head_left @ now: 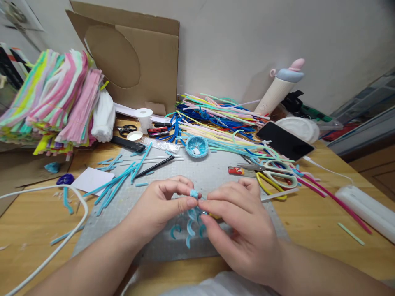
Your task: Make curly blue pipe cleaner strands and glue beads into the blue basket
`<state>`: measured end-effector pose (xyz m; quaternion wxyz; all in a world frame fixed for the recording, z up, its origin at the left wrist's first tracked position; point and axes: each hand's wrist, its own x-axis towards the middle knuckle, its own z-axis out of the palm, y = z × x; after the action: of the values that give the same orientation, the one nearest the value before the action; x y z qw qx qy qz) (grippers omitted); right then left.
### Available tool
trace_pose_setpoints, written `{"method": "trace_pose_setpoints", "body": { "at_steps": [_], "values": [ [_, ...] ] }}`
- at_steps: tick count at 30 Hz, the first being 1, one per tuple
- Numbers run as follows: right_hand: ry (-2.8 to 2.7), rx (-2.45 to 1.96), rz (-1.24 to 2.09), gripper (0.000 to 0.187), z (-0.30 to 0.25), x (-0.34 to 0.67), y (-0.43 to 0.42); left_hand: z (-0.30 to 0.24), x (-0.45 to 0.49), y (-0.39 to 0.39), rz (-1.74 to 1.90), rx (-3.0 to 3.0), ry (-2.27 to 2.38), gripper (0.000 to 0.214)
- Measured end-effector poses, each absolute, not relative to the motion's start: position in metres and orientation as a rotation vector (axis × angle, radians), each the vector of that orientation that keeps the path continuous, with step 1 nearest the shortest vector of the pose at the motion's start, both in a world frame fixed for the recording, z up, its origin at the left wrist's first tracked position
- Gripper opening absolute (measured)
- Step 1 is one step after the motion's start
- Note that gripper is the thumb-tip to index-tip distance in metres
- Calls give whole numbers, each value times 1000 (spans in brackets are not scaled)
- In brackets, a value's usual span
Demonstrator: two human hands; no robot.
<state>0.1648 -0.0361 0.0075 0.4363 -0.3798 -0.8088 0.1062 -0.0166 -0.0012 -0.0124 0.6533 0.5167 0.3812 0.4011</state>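
My left hand (pixel 173 199) is closed in a pinch on a small piece of light blue pipe cleaner (pixel 194 193) above the grey cutting mat. Against it press the fingertips of my right hand (pixel 240 222). Between my right thumb and fingers shows a bit of a yellow-handled tool (pixel 214 216) with a metal glint; most of it is hidden, so its kind is unclear. Several curved blue pipe cleaner pieces (pixel 190 228) lie on the mat just below my hands. Farther back sits a round, fuzzy blue cup shape (pixel 196 147).
Cut blue pipe cleaners (pixel 120 183) and a black pen (pixel 156 166) lie left. Scissors (pixel 279 170), a lighter (pixel 236 171) and yellow handles (pixel 268 187) lie right. Behind are a pipe cleaner heap (pixel 216 115), a phone (pixel 285 140), bundles (pixel 52 98) and cardboard (pixel 157 53).
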Motion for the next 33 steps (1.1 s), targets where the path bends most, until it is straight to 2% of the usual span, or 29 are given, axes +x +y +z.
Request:
{"method": "trace_pose_setpoints", "body": {
  "at_steps": [11, 16, 25, 33],
  "values": [
    [-1862, -932, 382, 22, 12, 169, -38, 7, -25, -10, 1132, 1903, 922, 19],
    [-1857, -934, 401, 22, 10, 169, -37, 10, -29, -13, 1208, 2002, 882, 29],
    [-1874, -975, 394, 22, 10, 171, -36, -3, -27, -3, 1181, 1328, 843, 7],
    [-1843, -993, 466, 19, 9, 172, -33, -1, -22, 0, 1027, 807, 852, 19]
  ]
}}
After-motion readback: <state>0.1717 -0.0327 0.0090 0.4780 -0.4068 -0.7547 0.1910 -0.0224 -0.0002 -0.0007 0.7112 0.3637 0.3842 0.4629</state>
